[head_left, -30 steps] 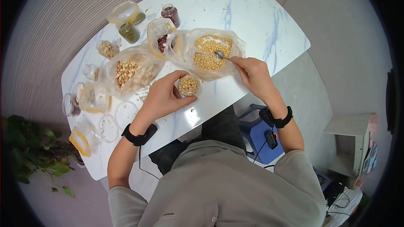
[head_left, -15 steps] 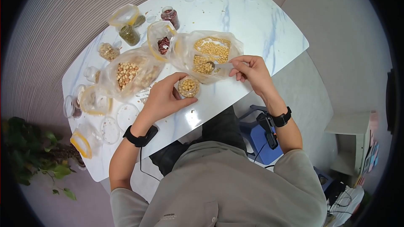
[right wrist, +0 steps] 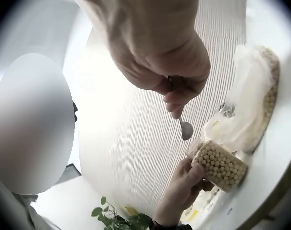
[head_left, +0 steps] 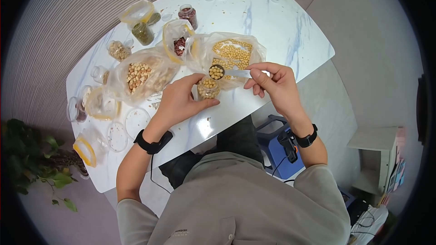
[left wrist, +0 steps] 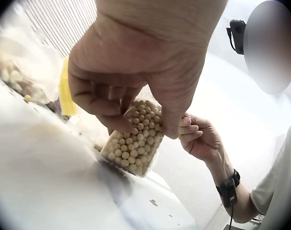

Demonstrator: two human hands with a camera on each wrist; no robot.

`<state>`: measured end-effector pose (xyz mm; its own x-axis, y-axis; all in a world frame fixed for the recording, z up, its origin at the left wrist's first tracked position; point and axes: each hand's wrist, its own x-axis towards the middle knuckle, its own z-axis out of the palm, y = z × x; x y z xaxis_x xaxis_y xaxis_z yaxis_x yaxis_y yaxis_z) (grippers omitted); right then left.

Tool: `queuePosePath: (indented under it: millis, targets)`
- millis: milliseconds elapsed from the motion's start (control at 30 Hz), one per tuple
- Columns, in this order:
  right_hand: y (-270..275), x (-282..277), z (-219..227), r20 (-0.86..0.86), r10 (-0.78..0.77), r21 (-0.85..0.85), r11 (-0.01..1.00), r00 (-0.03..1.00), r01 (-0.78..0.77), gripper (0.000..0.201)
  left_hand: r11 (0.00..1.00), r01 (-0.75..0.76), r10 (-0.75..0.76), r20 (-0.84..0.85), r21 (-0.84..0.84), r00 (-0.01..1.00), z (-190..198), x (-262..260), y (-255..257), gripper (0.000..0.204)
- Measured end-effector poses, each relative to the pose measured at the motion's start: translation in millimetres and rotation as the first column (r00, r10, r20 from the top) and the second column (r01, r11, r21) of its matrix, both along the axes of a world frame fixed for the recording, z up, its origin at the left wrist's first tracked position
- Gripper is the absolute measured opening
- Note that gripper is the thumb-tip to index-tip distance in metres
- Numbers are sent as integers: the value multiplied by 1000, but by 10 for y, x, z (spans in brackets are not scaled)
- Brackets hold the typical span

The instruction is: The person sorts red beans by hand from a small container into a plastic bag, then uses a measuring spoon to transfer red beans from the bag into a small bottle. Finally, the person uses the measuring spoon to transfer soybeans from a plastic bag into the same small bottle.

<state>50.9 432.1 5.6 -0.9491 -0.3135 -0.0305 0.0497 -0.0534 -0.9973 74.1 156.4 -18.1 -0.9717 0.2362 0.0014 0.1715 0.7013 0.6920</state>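
Note:
My left hand (head_left: 181,96) grips a clear jar (left wrist: 136,139) nearly full of round yellow soybeans, thumb on one side and fingers on the other. The jar is tilted on the table in both wrist views. Between thumb and fingers, my right hand (head_left: 274,84) pinches the handle of a metal spoon (right wrist: 186,130). Its bowl, heaped with soybeans (head_left: 216,71) in the head view, is held just above the jar's mouth. Behind the spoon lies an open plastic bag of soybeans (head_left: 234,51).
Left of the jar lie a bag of pale, chopped-looking nuts (head_left: 138,75) and a bag of dark red beans (head_left: 180,45). Several filled jars, such as a green one (head_left: 143,34) and a red one (head_left: 187,16), line the far side. White lids (head_left: 137,120) lie near the left forearm.
The spoon has come out of the soybean bag with a load and moved left to the jar's mouth. The left hand keeps its grip, and the jar now leans toward the spoon.

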Motion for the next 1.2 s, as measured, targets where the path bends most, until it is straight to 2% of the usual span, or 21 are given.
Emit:
queuePosePath:
  millis: [100,167,233,267,367,433,467,600,700,800,933,1100,1200]
  targets:
    - [-101,157,16,-224,21,232,972,974,32,24,999,-1,4,-68,46,998,-67,-3,0,73]
    - [-136,213,-30,-555,122,376,919,823,118,22,1000,-7,7,-32,5,999,-40,-9,0,77]
    - [-137,256,21,-762,314,526,811,567,257,23,1000,-10,10,-10,-16,1000,-21,-8,5,78]
    - [-155,278,3,-765,285,504,824,578,261,27,1000,-11,11,-6,-16,1000,-15,-7,10,78]
    - [-170,264,-132,-642,85,349,917,762,191,25,1000,-6,8,-52,25,999,-66,-6,8,74]
    - [-166,253,-100,-329,-45,220,968,943,123,24,999,-2,5,-76,48,997,-79,0,7,72]
    - [-161,240,-87,-146,-87,145,983,985,109,24,999,-1,5,-75,50,997,-71,11,11,72]
    - [-37,92,-163,28,-90,-66,994,996,92,26,997,7,-4,-36,83,999,-22,37,20,71]
    - [22,13,-197,80,-113,-120,985,990,122,25,992,18,-11,-62,123,998,-70,43,18,67]
    - [100,-144,-318,-57,-156,18,987,986,157,26,978,-8,26,-82,207,996,-9,108,64,63]
    - [143,-251,-498,-103,-154,186,968,983,171,26,990,8,2,-65,144,998,2,124,17,62]
    - [224,-356,-634,-48,-43,281,958,998,55,32,993,25,-21,-38,112,999,300,160,-1,61]
    - [240,-347,-684,-107,-83,305,946,991,112,41,995,66,-65,-15,77,998,581,87,-70,57]
